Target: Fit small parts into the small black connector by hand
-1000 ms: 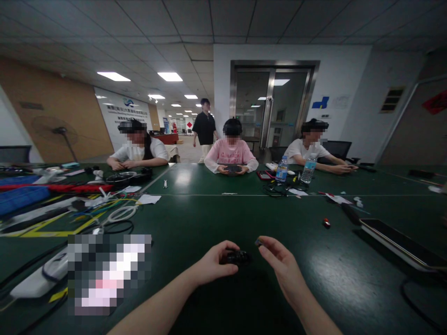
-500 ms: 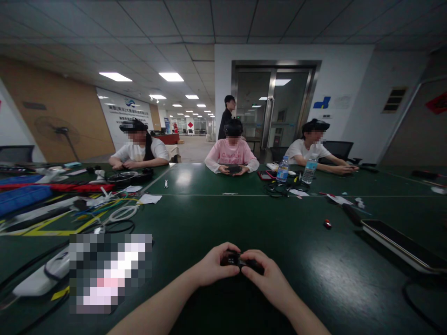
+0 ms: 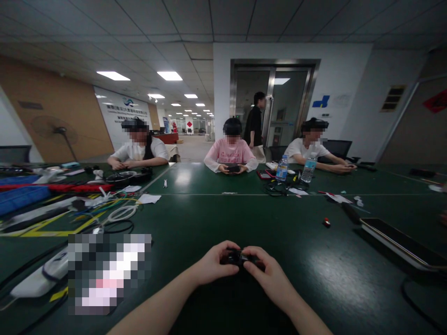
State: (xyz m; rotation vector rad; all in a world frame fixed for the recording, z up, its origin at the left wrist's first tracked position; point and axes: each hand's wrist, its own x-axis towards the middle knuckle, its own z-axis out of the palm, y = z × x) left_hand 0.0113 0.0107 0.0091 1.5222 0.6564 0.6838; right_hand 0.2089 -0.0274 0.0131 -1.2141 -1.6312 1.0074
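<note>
Two bare hands meet at the near middle of a dark green table point(image 3: 195, 214), holding one small black object point(image 3: 234, 257) between them. The left hand point(image 3: 220, 263) has its thumb and fingers curled narrowly around the object's left end; the right hand point(image 3: 263, 267) grips the right end, thumb against fingers. What the object is cannot be told. Four other people are in view: one in a pink top point(image 3: 231, 156), one in white at left point(image 3: 139, 151) and one in white at right point(image 3: 303, 150), all three seated with headsets on, and one in black point(image 3: 254, 125) standing behind. Two bottles point(image 3: 309, 168) with blue labels stand at the far right; their brands are too small to read. One red item point(image 3: 326, 223) and one dark-faced slab point(image 3: 401, 242) lie to the right; one white power strip point(image 3: 38, 281) lies at left, and one wrench point(image 3: 165, 184) farther off. The wall sign point(image 3: 127, 111) bears one blue logo above lines of Chinese characters, too soft to read surely. Red lettering on the pink top is also unclear.
</note>
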